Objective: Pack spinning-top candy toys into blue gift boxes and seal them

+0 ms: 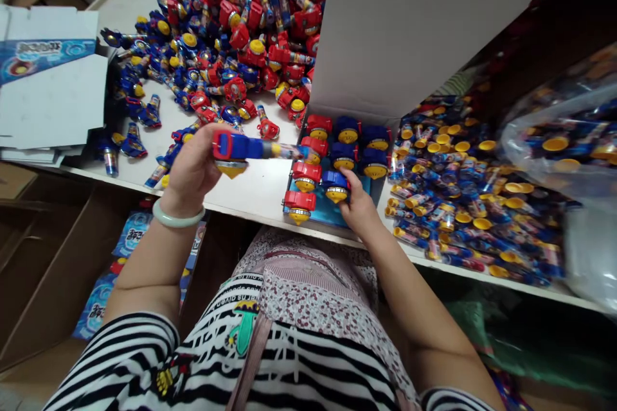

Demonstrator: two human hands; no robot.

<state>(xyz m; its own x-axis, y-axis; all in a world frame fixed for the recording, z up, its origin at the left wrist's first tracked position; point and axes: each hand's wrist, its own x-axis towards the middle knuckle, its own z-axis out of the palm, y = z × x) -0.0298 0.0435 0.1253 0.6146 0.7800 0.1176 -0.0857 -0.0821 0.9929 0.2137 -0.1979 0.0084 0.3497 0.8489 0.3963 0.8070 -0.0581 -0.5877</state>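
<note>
My left hand is closed around a blue-and-red spinning-top toy, held above the table left of the box. Its yellow tip points down and a clear tube of small coloured pieces sticks out to the right. Inside the open display box, my right hand grips a blue spinning-top toy in the middle column. Red spinning-top toys line the box's left side. More blue ones stand in the middle and at the right. My right fingertips are partly hidden behind the toy.
Behind the box rises its tall grey-white lid. A big heap of red and blue toys covers the table's back left. Loose yellow-capped tubes spread to the right, near a plastic bag. Flat printed cartons are stacked far left.
</note>
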